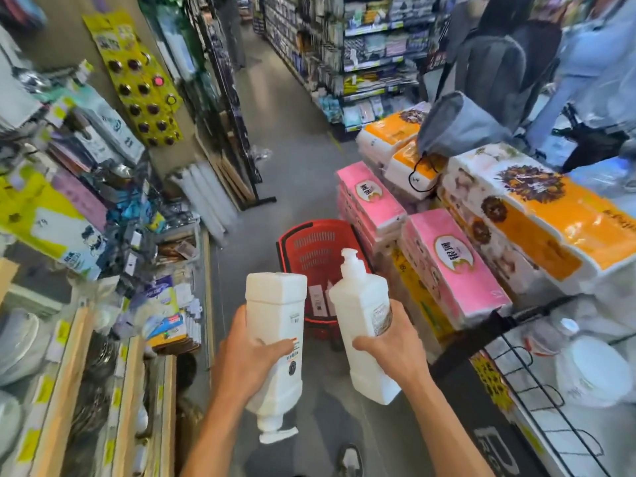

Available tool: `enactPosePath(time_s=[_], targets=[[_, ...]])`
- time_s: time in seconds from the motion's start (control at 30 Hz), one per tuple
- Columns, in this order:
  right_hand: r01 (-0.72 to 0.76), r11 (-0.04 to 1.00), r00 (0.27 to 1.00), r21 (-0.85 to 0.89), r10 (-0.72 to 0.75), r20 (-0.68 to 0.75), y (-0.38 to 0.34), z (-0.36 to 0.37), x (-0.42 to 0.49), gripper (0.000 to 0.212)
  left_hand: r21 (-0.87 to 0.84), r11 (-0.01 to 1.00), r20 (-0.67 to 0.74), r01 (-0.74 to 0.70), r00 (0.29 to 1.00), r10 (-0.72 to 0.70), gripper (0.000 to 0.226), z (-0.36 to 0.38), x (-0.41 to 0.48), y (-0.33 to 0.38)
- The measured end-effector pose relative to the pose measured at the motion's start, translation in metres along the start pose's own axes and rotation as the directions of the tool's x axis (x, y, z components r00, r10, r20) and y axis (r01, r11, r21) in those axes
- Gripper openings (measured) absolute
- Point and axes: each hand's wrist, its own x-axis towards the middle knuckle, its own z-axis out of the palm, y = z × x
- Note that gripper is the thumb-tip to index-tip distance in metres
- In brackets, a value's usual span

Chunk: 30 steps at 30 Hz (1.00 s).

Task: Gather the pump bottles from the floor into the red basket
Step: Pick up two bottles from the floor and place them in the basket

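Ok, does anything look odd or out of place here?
The left pump bottle, gripped by the left hand, is upside down, its pump pointing at the floor; the right pump bottle in the right hand has its pump up. A grey drawstring bag sits on the orange tissue packs.

To your right, pink tissue packs (pixel 451 266) are stacked beside orange-and-white packs (pixel 537 215), and a grey drawstring bag (pixel 457 125) lies on top. On your left, a yellow hanging card (pixel 137 77) shows above cluttered shelves (pixel 86 201). Ahead is the grey floor (pixel 292 149) of the aisle. A backpack (pixel 492 63) is upper right, white plates (pixel 592 370) lower right.
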Motion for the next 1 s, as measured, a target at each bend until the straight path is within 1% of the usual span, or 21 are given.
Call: enactPosePath(time_s=[0.2, 0.33, 0.43, 0.53, 0.63, 0.73, 0.83, 0.93, 1.0], targets=[[-0.042, 0.999, 0.999, -0.029, 0.043, 0.02, -0.016, 0.012, 0.056, 0.076, -0.007, 0.998, 0.017, 0.064, 0.998, -0.064, 0.084, 0.006, 0.053, 0.002], [-0.054, 0.998, 0.998, -0.04, 0.054, 0.008, -0.034, 0.027, 0.09, 0.076, 0.007, 0.996, 0.035, 0.09, 0.995, -0.09, 0.082, 0.001, 0.093, 0.002], [-0.053, 0.998, 0.999, -0.02, 0.052, -0.006, -0.059, 0.04, 0.123, 0.074, 0.013, 0.997, 0.074, 0.074, 0.994, -0.075, 0.078, -0.007, 0.14, 0.008], [-0.051, 0.999, 0.997, -0.013, 0.05, -0.054, -0.093, 0.051, 0.157, 0.071, 0.011, 0.999, 0.098, 0.04, 0.994, -0.041, 0.076, -0.018, 0.189, 0.024], [-0.06, 0.998, 0.995, -0.004, 0.059, -0.078, -0.123, 0.058, 0.192, 0.07, 0.037, 0.999, 0.121, -0.018, 0.993, 0.013, 0.08, -0.028, 0.244, 0.04], [-0.089, 0.995, 0.987, 0.037, 0.093, -0.134, -0.143, 0.067, 0.218, 0.073, 0.077, 0.994, 0.137, -0.079, 0.988, 0.068, 0.077, -0.034, 0.291, 0.056], [-0.129, 0.99, 0.978, 0.058, 0.136, -0.155, -0.149, 0.071, 0.241, 0.074, 0.131, 0.986, 0.153, -0.106, 0.985, 0.085, 0.077, -0.031, 0.329, 0.072], [-0.186, 0.981, 0.967, 0.055, 0.192, -0.169, -0.143, 0.071, 0.261, 0.081, 0.134, 0.986, 0.177, -0.103, 0.981, 0.078, 0.077, -0.023, 0.358, 0.084], [-0.232, 0.971, 0.954, 0.066, 0.24, -0.181, -0.138, 0.071, 0.277, 0.077, 0.146, 0.986, 0.203, -0.081, 0.978, 0.05, 0.074, -0.016, 0.374, 0.091]])
